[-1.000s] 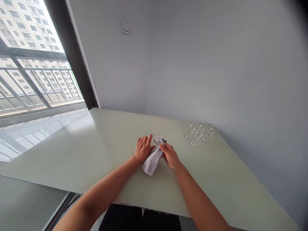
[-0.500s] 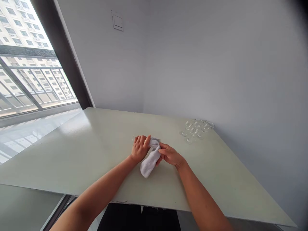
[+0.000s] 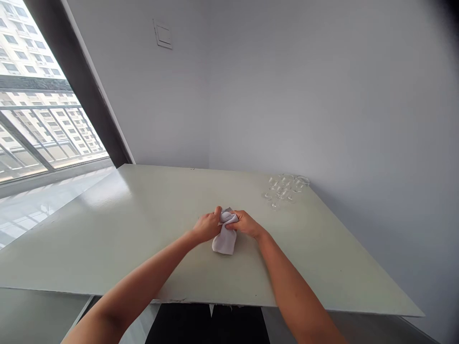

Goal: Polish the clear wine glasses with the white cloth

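Note:
Both hands meet over the near middle of the table, around a white cloth [image 3: 225, 240]. My left hand [image 3: 208, 226] is closed on what looks like a small stemmed wine glass, mostly hidden by the fingers and the cloth. My right hand [image 3: 245, 223] pinches the bunched upper part of the cloth against the glass. The cloth's loose end hangs down between the hands toward the table's front edge.
Several small clear stemmed wine glasses [image 3: 281, 190] stand together at the table's back right, close to the wall. Beside them lies a round clear glass piece [image 3: 303, 181]. The pale table [image 3: 143, 229] meets grey walls behind. A window with a railing is at left.
My hands have drawn closer together. The cloth is bunched and twisted more tightly, and its loose end now hangs straighter down. The view has shifted slightly to the right.

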A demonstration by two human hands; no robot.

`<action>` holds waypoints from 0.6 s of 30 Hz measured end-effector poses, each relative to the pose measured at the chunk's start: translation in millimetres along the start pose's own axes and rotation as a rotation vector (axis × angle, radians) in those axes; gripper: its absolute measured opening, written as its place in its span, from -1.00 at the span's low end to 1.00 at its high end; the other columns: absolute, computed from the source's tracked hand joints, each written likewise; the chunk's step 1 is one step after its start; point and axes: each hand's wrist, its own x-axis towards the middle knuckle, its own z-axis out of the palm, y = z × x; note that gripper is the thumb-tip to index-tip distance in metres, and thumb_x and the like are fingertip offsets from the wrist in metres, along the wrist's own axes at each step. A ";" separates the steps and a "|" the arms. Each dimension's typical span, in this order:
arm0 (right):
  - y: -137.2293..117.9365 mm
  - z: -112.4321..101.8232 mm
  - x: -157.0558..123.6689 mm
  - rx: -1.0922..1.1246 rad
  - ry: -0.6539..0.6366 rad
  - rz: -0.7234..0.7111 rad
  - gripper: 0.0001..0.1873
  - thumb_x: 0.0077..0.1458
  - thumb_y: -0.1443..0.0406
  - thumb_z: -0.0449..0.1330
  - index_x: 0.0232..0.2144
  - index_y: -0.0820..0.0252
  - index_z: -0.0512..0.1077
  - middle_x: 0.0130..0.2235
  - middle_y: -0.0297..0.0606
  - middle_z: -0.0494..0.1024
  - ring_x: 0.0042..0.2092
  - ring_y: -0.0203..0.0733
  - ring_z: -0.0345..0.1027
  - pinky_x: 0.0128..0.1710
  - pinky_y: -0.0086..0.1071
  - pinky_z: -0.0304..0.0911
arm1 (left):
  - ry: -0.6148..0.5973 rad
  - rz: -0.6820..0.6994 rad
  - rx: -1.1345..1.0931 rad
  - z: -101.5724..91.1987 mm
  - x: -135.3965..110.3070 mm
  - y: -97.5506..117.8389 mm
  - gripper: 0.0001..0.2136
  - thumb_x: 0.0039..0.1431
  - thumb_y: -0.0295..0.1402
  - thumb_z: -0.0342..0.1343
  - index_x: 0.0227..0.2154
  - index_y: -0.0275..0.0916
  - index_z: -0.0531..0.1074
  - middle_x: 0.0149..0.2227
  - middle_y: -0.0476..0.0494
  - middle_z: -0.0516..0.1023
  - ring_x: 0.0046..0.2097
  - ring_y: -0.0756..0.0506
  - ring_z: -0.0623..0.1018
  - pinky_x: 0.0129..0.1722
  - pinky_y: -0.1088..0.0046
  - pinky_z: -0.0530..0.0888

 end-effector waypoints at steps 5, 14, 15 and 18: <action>-16.4 -3.3 -11.1 -0.104 -0.152 -0.056 -0.72 -0.21 0.23 0.31 -0.38 0.24 0.47 -0.44 -0.37 0.40 -0.37 -0.30 0.21 -0.33 -0.41 0.12 | -0.497 0.116 -0.330 -42.0 -5.4 -4.2 -0.63 0.07 -0.05 -0.05 -0.16 -0.19 0.22 -0.36 -0.04 0.40 -0.44 -0.01 0.39 -0.46 0.47 0.31; -6.1 8.5 -0.7 0.413 0.184 -0.160 -0.66 -0.19 0.20 0.33 -0.29 0.16 0.45 -0.41 -0.33 0.41 -0.42 -0.32 0.22 -0.43 -0.44 0.12 | 0.420 0.304 0.442 -63.8 -16.5 11.6 -0.70 0.15 -0.13 -0.06 -0.21 -0.22 0.38 -0.53 -0.13 0.40 -0.36 -0.12 0.41 -0.23 0.28 0.22; -9.1 9.3 -2.6 0.384 0.152 -0.162 -0.65 -0.20 0.21 0.33 -0.28 0.16 0.46 -0.40 -0.33 0.42 -0.40 -0.31 0.23 -0.40 -0.43 0.13 | 0.380 0.279 0.379 -67.4 -16.4 9.3 -0.67 0.12 -0.08 -0.06 -0.25 -0.22 0.41 -0.57 -0.09 0.38 -0.40 -0.09 0.39 -0.25 0.30 0.22; -24.1 11.9 -12.5 0.193 0.046 -0.170 -0.65 -0.21 0.26 0.33 -0.27 0.16 0.47 -0.35 -0.33 0.45 -0.30 -0.26 0.26 -0.31 -0.40 0.15 | 0.058 0.179 0.025 -78.4 -17.9 -2.0 -0.60 0.08 0.03 -0.07 -0.30 -0.19 0.43 -0.59 -0.02 0.37 -0.50 -0.01 0.35 -0.36 0.41 0.24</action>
